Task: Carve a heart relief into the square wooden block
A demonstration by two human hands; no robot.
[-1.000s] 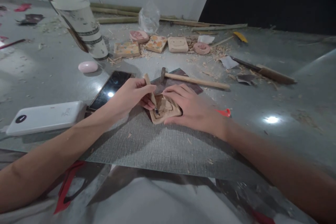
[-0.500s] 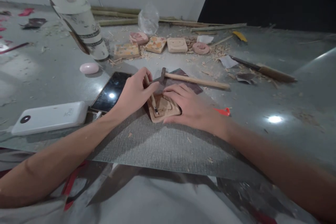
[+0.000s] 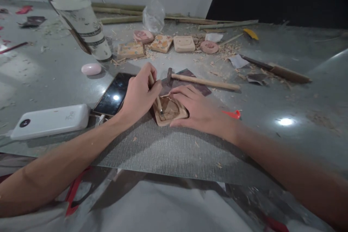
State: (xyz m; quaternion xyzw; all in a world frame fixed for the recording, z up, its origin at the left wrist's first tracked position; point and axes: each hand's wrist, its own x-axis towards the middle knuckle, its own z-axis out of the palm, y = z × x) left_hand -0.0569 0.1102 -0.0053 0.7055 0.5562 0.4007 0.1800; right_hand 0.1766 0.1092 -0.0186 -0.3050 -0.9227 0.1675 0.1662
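Note:
My left hand [image 3: 141, 90] is closed round the wooden handle of a small carving chisel [image 3: 158, 102]. The chisel slants downward, its metal tip against the hollowed floor of a small wooden block [image 3: 169, 119] with a raised rim. Against the block's right side, my right hand [image 3: 194, 108] grips it, fingers at the far edge and thumb along the near edge. Part of the block is hidden by both hands. Just beyond lies a hammer [image 3: 203, 81] with a wooden handle, resting partly on a dark sheet [image 3: 187, 74].
To the left are a phone [image 3: 112, 94], a white power bank [image 3: 51, 121], a pink oval object [image 3: 91, 69] and a tall tumbler [image 3: 81, 25]. Several carved pieces [image 3: 184, 44] lie among shavings at the back. A sheathed knife [image 3: 288, 72] and a red object [image 3: 232, 114] are on the right.
The chisel tip has shifted slightly away from me inside the hollow, and my left hand has tilted a little with it. My right hand keeps its grip on the block.

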